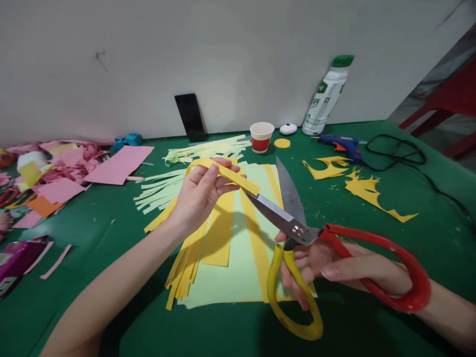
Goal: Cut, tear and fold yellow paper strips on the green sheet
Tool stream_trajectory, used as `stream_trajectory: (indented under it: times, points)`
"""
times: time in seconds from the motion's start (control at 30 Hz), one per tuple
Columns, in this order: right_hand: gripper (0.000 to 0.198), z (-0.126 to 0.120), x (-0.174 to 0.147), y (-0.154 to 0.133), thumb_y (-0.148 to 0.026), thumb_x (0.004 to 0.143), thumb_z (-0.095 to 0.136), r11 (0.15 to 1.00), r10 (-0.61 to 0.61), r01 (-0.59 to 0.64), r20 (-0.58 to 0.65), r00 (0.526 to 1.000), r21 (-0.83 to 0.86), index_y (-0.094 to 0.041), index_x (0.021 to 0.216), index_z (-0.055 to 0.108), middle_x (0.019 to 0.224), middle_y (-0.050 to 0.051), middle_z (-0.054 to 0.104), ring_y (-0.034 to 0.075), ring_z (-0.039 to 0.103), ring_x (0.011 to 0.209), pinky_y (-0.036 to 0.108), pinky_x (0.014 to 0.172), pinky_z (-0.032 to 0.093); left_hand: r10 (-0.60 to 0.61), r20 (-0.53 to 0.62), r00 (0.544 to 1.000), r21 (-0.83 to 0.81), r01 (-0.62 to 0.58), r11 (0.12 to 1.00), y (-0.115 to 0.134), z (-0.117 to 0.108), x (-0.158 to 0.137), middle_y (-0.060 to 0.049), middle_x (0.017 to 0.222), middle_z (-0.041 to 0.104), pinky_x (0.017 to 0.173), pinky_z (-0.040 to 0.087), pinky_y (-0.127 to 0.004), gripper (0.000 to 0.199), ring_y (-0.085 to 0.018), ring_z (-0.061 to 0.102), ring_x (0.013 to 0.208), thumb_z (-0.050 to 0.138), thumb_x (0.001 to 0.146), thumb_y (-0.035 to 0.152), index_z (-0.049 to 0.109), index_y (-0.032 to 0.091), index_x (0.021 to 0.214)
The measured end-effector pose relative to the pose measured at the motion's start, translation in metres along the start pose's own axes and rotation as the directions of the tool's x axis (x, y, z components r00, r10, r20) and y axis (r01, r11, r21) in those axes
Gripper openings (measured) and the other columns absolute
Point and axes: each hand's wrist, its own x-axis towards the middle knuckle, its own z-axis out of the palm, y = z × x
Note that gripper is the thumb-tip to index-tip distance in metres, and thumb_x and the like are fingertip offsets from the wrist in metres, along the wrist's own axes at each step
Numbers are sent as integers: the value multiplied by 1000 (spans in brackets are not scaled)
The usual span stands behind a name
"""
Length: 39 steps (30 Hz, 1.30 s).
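The right hand [336,265] grips red-and-yellow-handled scissors [297,230], blades spread. Just beyond, on a pale green sheet [230,285], many yellow strips [188,263] look already cut; a wider yellow piece [217,243] seems left whole. The left hand [199,196] pinches a yellow paper strip [240,179], its end by one blade's tip. Farther, jagged yellow scraps [329,169] lie on the tabletop [156,327].

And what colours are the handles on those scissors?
One red handle and one yellow handle; the head view, the only one here, shows both clearly.
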Motion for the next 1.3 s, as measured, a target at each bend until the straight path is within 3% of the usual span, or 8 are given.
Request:
stream_trajectory:
  times: [0.13,0.37,0.5,0.83,1.03,1.17,1.3]
  points:
    - [46,-2,-5,1,-28,75,51,1000,20,-19,-4,1000,6,-24,119,38,92,9,58,22,61,83,40,77,44,-8,-28,1000,24,9,1000,3,-2,1,0,79,67,67,53,-20,19,-14,65,81,58,78,36,63,18,80]
    - [40,-7,-3,1,-23,79,48,1000,-11,10,50,999,27,-26,118,40,98,10,56,21,60,86,40,79,42,-79,18,997,-23,79,997,-1,1,-3,0,79,66,64,51,-18,18,-10,63,71,58,78,35,64,18,79]
    - [37,-4,-2,3,-26,79,50,1000,2,-2,60,998,-5,-25,115,42,96,9,56,20,60,83,37,76,43,-140,86,986,-22,142,990,-2,8,-11,-1,80,66,64,51,-21,18,-11,63,72,58,78,36,65,19,78]
    - [30,7,0,-3,-37,79,51,994,-4,5,9,1000,-109,-14,99,50,91,11,53,19,55,80,38,74,41,-143,299,944,-98,179,979,-1,17,-21,-2,86,66,68,50,-22,18,-13,61,85,48,86,32,58,17,83]
    - [47,8,-3,4,-36,81,48,993,-9,6,-23,1000,-118,-16,121,35,92,9,53,17,53,83,37,78,38,-176,297,938,-120,220,968,-1,23,-27,3,80,59,75,48,-23,14,-11,60,82,63,76,20,50,17,82]
    - [41,12,-1,-2,-31,81,44,965,89,-97,-44,995,-244,-16,118,41,103,10,53,19,52,94,37,84,37,-205,289,935,-92,240,966,-3,26,-32,4,78,56,70,47,-18,16,-7,58,79,61,75,5,49,16,78]
    - [39,16,2,-13,-29,73,42,907,205,-213,-61,977,-363,-14,108,52,112,11,51,22,48,108,39,92,34,-222,290,931,-60,249,967,-3,25,-33,2,81,60,70,47,-17,16,-6,58,78,58,76,4,48,16,76]
